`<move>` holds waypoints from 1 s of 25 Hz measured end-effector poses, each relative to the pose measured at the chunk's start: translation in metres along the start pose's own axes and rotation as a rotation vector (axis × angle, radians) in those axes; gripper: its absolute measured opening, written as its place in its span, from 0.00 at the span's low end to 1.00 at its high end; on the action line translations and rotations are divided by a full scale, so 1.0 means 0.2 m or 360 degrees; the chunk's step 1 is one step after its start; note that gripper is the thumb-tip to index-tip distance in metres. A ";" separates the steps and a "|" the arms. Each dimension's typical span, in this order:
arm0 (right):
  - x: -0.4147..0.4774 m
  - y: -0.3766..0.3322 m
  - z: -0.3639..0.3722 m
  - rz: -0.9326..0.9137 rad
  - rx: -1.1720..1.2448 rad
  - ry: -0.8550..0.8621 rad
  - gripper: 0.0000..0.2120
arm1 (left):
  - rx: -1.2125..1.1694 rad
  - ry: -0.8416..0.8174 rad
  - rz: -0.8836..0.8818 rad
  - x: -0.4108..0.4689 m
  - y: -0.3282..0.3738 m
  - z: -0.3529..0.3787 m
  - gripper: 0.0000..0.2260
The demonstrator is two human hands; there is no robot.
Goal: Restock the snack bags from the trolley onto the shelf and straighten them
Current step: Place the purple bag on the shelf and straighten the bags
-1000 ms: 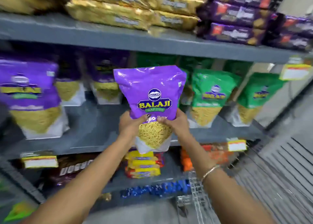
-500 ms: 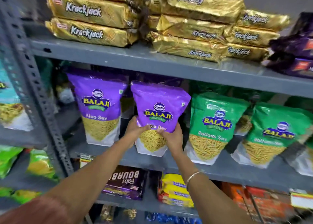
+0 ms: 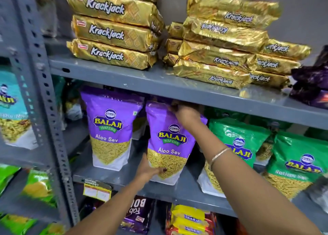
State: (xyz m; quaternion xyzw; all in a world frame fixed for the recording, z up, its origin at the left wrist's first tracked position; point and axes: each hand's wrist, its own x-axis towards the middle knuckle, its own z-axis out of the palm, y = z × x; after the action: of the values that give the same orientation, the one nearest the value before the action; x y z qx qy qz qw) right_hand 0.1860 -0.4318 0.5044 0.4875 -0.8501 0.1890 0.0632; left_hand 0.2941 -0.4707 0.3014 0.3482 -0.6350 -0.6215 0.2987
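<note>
A purple Balaji Aloo Sev bag (image 3: 168, 139) stands upright on the grey middle shelf (image 3: 188, 190). My left hand (image 3: 148, 170) grips its lower left corner. My right hand (image 3: 186, 114) holds its top right edge, just under the shelf above. A second purple Aloo Sev bag (image 3: 111, 128) stands to its left, apart from it. Green Balaji bags (image 3: 237, 146) stand to the right, partly hidden by my right forearm. The trolley is out of view.
Gold Krackjack packs (image 3: 113, 32) are stacked on the upper shelf (image 3: 159, 82). A perforated grey upright (image 3: 44, 100) divides the bays at left. A yellow price tag (image 3: 96, 190) hangs on the shelf edge. Biscuit packs (image 3: 190, 218) fill the shelf below.
The purple bag went from mid-air onto the shelf. My right hand moved from its lower part up to its top edge; my left hand stays low. The view came closer.
</note>
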 end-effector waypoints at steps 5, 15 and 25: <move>-0.03 0.03 0.04 0.0138 0.0308 0.0382 0.18 | 0.0033 -0.0039 -0.0070 0.05 -0.04 -0.03 0.32; -0.54 0.42 0.74 0.0440 0.1181 0.0364 0.49 | 0.0307 -0.0267 -0.0142 0.10 -0.07 -0.13 0.40; -0.52 0.41 0.86 0.0524 0.1513 -0.0167 0.34 | 0.0517 -0.0236 -0.0103 0.12 -0.08 -0.14 0.38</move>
State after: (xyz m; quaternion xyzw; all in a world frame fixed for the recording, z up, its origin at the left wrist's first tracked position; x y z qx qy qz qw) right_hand 0.1828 -0.3772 0.2946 0.3306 -0.7377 0.5378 -0.2393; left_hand 0.3051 -0.5061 0.2848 0.3652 -0.7358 -0.5441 0.1707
